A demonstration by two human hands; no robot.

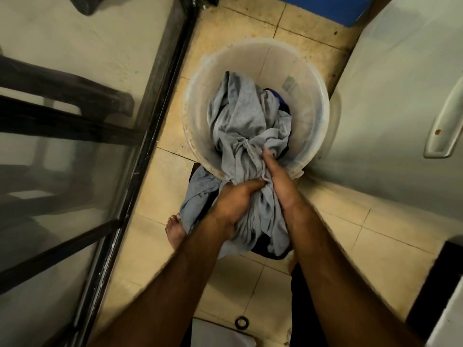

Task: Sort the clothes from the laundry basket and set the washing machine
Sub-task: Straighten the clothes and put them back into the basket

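Note:
A translucent white plastic laundry bucket (pixel 310 78) stands on the tiled floor. A bunched grey garment (pixel 240 116) spills out of it over the near rim and hangs down toward my feet. My left hand (pixel 233 196) grips a gathered fold of the grey cloth just outside the rim. My right hand (pixel 275 176) holds the same bunch from the right, fingers pushed into the fabric at the rim. Dark blue clothing (pixel 280 96) shows beneath the grey garment inside the bucket.
A white appliance body (pixel 400 83) with a handle (pixel 446 126) stands on the right. A glass door with a dark frame (pixel 160 96) runs along the left. My bare foot (pixel 175 231) is on the beige tiles. A small black ring (pixel 242 322) lies on the floor near me.

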